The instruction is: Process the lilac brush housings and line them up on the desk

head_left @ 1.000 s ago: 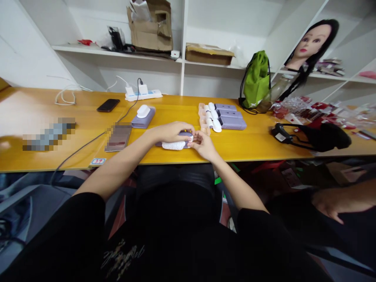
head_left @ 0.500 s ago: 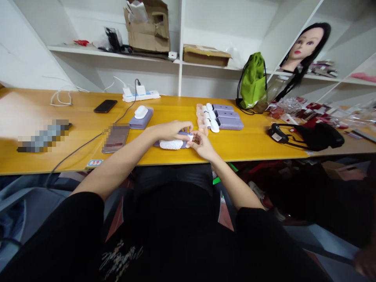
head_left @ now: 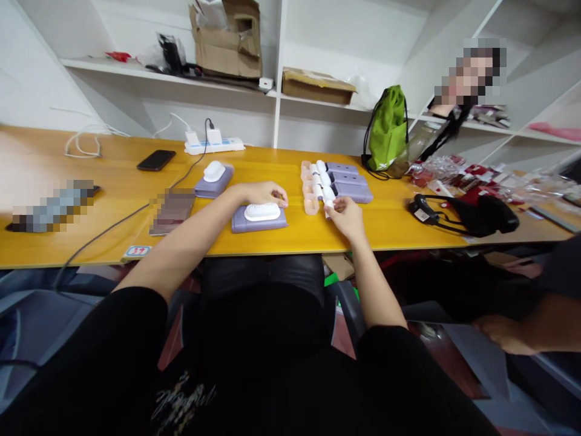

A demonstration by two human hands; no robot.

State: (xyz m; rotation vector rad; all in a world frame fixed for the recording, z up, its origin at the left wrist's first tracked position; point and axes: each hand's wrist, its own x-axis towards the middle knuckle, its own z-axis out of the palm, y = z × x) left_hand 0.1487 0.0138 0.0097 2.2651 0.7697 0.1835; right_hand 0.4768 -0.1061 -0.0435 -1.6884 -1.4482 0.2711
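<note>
Purple case (head_left: 258,220) w/ a white ribbed insert (head_left: 262,211) seated on top lies flat on the yellow table (head_left: 113,200), near the front edge, right in front of the person. Left hand (head_left: 263,194) rests at its far-left corner, fingers curled and touching the case edge; it's loosely cupped, not clamped, and lifts nothing. Right hand (head_left: 347,216) is off to the right, near the row of similar purple cases (head_left: 351,184) and peach-coloured trays (head_left: 310,191); thumb and forefinger are pinched on a small white piece (head_left: 328,197) at the row's near end (can't tell if it's free of the tray or still seated).

Handling, as a judgement: the case looks like a rigid moulded plastic shell, light, smooth-sided, so prob. a bit slippery on the varnished top. Best held by the long sides, thumb on one and fingers opposite, not by the insert, which sits proud and could pop loose. Insert looks softer, ribbed, grippy; take it by its ends. The small white piece is tiny & light, a fingertip pinch only; easy to drop.

Nearby: a second purple case (head_left: 213,180) w/ white top to the left, a phone (head_left: 156,160), a power strip (head_left: 213,144), a green bag (head_left: 387,130). Another person's hand (head_left: 502,333) shows low right, well apart.
</note>
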